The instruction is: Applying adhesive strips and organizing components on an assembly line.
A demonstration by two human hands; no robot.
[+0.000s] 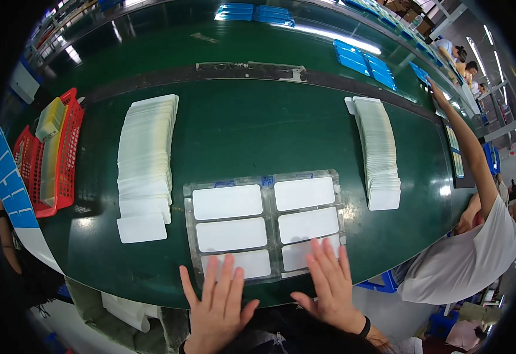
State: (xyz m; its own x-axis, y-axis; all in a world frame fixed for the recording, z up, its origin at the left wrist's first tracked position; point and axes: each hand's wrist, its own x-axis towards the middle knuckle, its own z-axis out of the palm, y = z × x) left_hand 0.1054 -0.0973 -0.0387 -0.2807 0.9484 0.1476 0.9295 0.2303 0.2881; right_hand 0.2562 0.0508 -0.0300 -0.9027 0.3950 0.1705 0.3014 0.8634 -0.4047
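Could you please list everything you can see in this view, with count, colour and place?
clear tray: one, transparent, six pockets each holding a white card, centre near edge of belt
left card stack: one fanned row, white, left of tray
right card stack: one fanned row, white, right of tray
basket: one, red, far left, holding yellowish pieces
belt: one, dark green, under everything
blue trays: several, far side
co-worker: one, white shirt, right, arm reaching out
left hand: flat, fingers on tray's near left card
right hand: flat, fingers on tray's near right card
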